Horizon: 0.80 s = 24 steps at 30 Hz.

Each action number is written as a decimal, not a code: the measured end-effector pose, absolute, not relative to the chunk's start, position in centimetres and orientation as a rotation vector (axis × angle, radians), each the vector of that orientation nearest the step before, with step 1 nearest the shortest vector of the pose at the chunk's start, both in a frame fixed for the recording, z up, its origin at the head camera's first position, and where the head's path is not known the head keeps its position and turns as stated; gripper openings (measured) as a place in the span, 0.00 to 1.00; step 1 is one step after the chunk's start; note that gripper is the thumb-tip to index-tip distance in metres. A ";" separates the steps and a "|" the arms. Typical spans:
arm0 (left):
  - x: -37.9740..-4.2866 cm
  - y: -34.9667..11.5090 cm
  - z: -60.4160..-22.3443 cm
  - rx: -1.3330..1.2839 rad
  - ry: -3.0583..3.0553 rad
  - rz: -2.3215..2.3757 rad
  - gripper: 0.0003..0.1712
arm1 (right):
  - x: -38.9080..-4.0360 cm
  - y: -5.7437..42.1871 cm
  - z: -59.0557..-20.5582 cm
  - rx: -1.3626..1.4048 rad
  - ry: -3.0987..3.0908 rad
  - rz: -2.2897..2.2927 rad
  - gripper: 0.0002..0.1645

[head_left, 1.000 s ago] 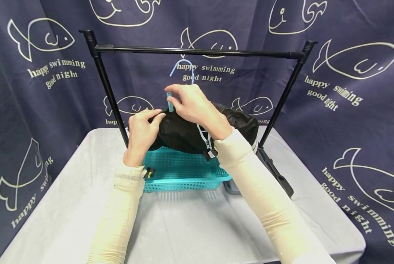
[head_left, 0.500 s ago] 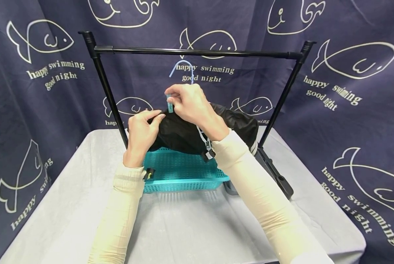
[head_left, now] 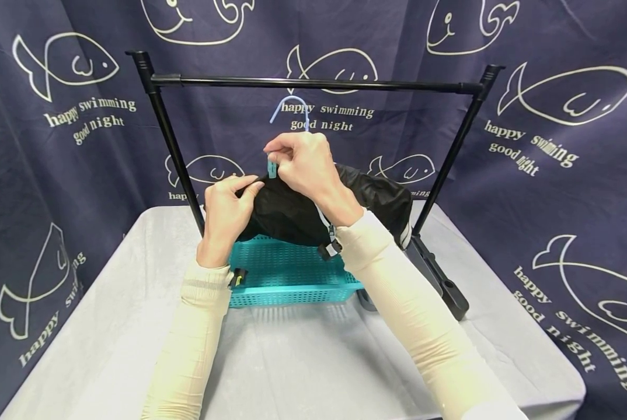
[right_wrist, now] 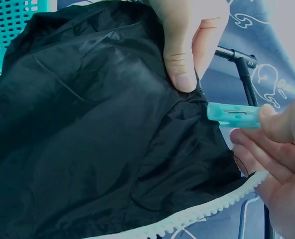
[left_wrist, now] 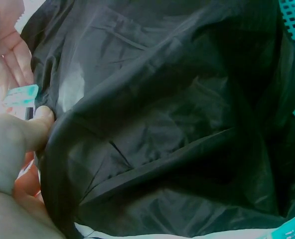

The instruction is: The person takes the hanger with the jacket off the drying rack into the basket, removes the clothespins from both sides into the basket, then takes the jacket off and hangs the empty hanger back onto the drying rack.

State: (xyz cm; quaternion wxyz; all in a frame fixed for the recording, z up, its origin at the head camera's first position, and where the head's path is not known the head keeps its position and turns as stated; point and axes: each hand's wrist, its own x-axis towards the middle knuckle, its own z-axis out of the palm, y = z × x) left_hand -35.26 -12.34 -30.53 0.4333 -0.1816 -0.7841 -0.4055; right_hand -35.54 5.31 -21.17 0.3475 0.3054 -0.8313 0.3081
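Observation:
My left hand [head_left: 226,213] pinches the upper edge of a black garment [head_left: 287,213] of thin, shiny fabric between thumb and fingers. Just right of it, my right hand [head_left: 308,166] pinches the tail end of a teal clothespin [head_left: 272,169]. In the right wrist view the tip of the clothespin [right_wrist: 232,114] sits at the fabric edge, beside the left thumb. A white toothed strip like a zipper [right_wrist: 197,214] runs along the garment there. A light blue hanger hook [head_left: 292,99] rises behind the right hand; the rest of the hanger is mostly hidden.
A black rack [head_left: 313,83] spans the back, its bar above the hook. Below the garment lies a teal perforated basket [head_left: 292,294] on the pale table [head_left: 287,361]. A small black item with a yellow mark [head_left: 238,277] shows at the basket's left.
The right thumb and fingers have slid slightly down over the clothespin, covering more of its upper end. The left hand keeps its hold, and the garment has barely shifted.

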 end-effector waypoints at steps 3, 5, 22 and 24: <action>-35.3 -12.3 -30.6 -0.449 -1.956 -1.010 0.07 | -35.4 5.5 -21.2 0.791 -2.098 0.844 0.09; -35.4 -12.3 -30.6 -0.449 -1.956 -1.010 0.07 | -35.2 5.6 -21.2 0.808 -2.061 0.891 0.08; -35.4 -12.2 -30.5 -0.436 -1.958 -1.011 0.07 | -32.0 8.8 -21.5 0.877 -1.911 1.054 0.11; -35.4 -12.2 -30.6 -0.428 -1.959 -1.014 0.07 | -31.7 9.4 -21.8 0.870 -1.897 1.055 0.11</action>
